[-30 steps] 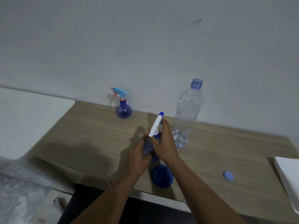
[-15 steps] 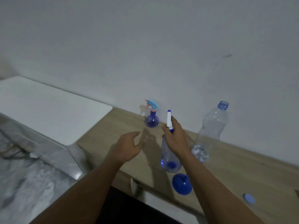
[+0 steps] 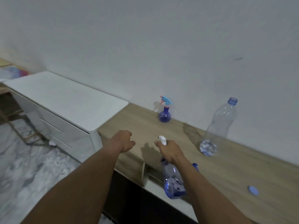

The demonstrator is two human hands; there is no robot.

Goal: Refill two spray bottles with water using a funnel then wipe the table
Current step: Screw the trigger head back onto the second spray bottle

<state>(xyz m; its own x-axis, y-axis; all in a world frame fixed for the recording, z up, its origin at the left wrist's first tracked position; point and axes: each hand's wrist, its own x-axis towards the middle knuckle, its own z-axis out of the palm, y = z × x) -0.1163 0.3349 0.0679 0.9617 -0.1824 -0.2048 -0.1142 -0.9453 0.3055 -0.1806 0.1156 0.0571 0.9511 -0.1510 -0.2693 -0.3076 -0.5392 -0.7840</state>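
Both bare forearms are extended forward from the bottom edge, one from lower left, one from lower right. The left hand [image 3: 123, 140] is held palm down with the back of the hand seen; fingers are loosely curled under, nothing is gripped. The right hand [image 3: 169, 152] is wrapped round the top of a spray bottle [image 3: 173, 181], just under its white head, knuckles turned up. One fingertip is seen jutting left beside that head. The hands are set apart, roughly level, not touching.
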